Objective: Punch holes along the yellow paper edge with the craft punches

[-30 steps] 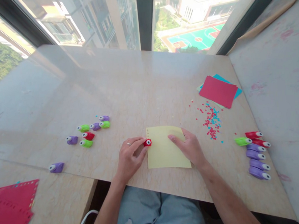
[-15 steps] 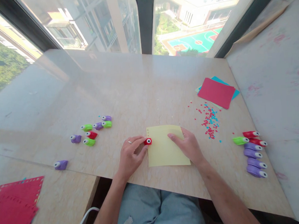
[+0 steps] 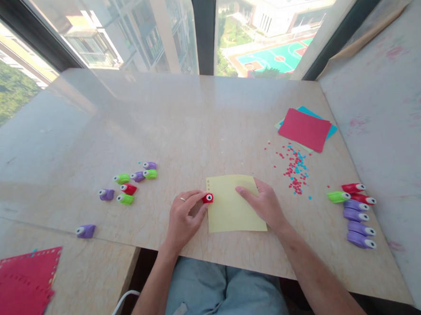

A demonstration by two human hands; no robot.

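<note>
A sheet of pale yellow paper (image 3: pixel 231 213) lies before me, with a few small punched holes near its upper left corner. My left hand (image 3: pixel 187 216) pinches a small red craft punch (image 3: pixel 208 198) at the paper's left edge, just below those holes. From the right, my right hand (image 3: pixel 265 204) grips the sheet, thumb on top and the other fingers hidden beneath it. Nearest to my right hand is a scatter of tiny red and blue paper bits (image 3: pixel 297 171).
More punches lie in a loose group (image 3: pixel 128 188) on the left, with a lone purple punch (image 3: pixel 85 231) nearer me. Other punches (image 3: pixel 357 217) line the right side. Red punched sheets (image 3: pixel 22 292) lie lower left; coloured cards (image 3: pixel 305 129) lie back right, near the wall.
</note>
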